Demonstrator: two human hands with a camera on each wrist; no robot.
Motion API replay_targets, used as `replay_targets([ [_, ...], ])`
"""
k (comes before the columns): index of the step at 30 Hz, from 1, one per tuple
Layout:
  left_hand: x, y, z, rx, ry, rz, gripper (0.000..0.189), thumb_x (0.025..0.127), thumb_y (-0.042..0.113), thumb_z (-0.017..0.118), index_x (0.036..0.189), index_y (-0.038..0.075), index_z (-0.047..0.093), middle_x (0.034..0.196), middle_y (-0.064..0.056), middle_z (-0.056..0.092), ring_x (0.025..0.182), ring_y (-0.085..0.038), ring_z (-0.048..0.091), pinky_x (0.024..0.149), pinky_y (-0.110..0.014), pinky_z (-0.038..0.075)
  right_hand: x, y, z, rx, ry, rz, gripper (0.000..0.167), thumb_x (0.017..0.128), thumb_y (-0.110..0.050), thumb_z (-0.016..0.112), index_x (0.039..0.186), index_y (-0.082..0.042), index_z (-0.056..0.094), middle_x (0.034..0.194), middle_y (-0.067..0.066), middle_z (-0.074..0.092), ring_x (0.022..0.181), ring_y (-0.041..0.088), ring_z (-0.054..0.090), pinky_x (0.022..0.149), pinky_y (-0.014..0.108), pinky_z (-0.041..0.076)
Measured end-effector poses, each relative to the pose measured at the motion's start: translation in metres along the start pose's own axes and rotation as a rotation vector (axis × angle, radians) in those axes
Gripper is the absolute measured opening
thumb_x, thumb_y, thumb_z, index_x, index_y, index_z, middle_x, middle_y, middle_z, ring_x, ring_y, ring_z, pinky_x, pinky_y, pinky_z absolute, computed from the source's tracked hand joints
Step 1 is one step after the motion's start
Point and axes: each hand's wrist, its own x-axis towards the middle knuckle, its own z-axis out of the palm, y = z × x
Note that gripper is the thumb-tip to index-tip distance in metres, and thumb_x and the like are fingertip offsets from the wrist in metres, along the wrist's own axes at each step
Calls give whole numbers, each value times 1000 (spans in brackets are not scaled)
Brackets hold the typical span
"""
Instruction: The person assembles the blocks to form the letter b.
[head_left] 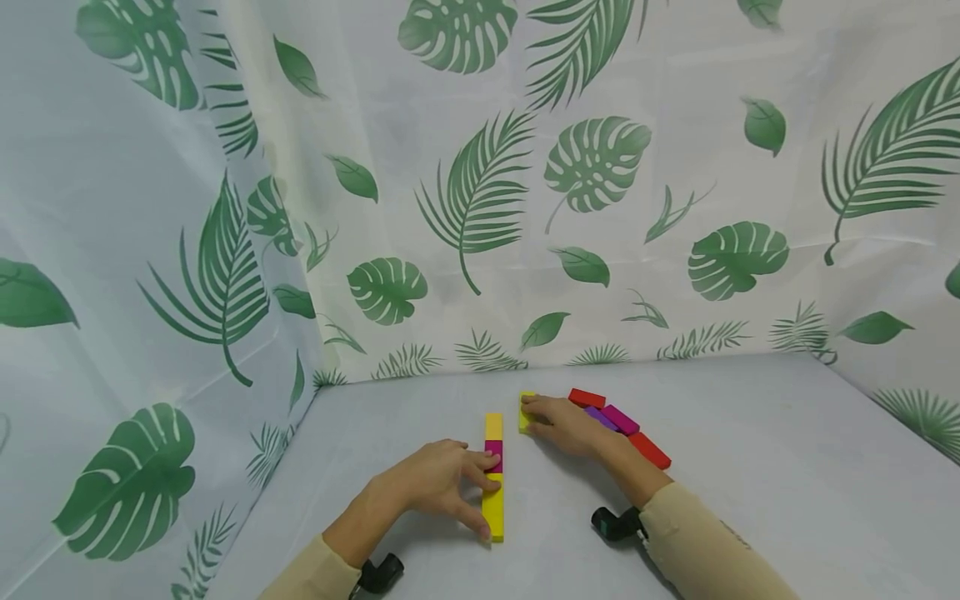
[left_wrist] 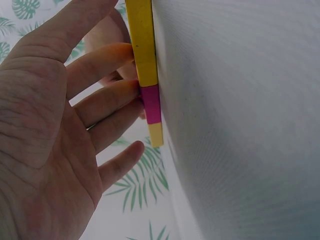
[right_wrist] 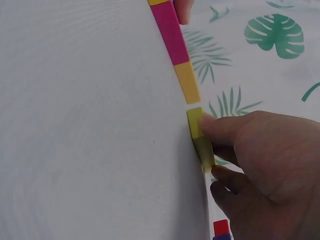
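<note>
A straight row of blocks lies on the table: a yellow block [head_left: 492,508] nearest, a magenta block [head_left: 492,448] in the middle, a lighter yellow block [head_left: 493,426] at the far end. My left hand [head_left: 435,479] rests its fairly straight fingertips on the row, its thumb by the near end of the nearest yellow block. To the right of the row's far end, my right hand [head_left: 566,425] pinches a greenish-yellow block [right_wrist: 195,123] between thumb and fingers. In the right wrist view a small gap parts this block from the row.
Right of my right hand, partly behind it, lie loose blocks: a red one [head_left: 587,397], a purple one [head_left: 602,418], a magenta one [head_left: 621,419] and another red one [head_left: 651,451]. The white table [head_left: 787,483] meets a leaf-patterned curtain [head_left: 637,275] at the back and sides.
</note>
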Motion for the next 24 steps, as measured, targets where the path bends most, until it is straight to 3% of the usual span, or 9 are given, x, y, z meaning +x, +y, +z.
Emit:
replay_targets([
  [24,2,-2,-1,17,-13,9,71,72,77,78,129,35,73,148,10,60,140,-6,54,118,-43,44,14,-2,11,85,35,-2,51,105,-23,62,152,-6,52,163,9,46,156,35,34,126,55,29],
])
